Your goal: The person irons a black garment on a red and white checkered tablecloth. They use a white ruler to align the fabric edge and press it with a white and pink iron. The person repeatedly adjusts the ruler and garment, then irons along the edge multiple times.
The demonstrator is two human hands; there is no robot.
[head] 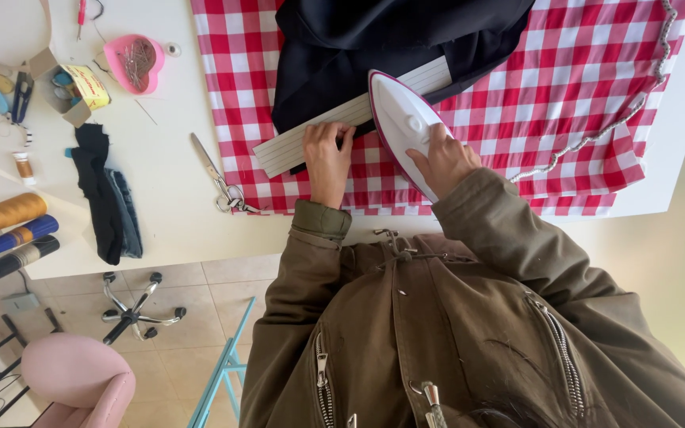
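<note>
My right hand [444, 161] grips the handle of a white iron with a magenta rim [400, 120], which rests on the red and white checked cloth [564, 87]. My left hand [328, 155] presses flat on a long white lined ruler [342, 119] that lies across the lower edge of a black garment [374, 40]. The iron's tip touches the ruler and the black fabric. The iron's cord [596, 135] runs off to the right over the cloth.
Scissors [217, 176] lie left of the cloth. Further left are folded dark fabric pieces [105, 194], a pink heart-shaped pin dish [136, 62], several thread cones [9, 234] and small sewing tools on the white table [168, 214]. Below it stand a pink chair [81, 380] and a turquoise frame [223, 372].
</note>
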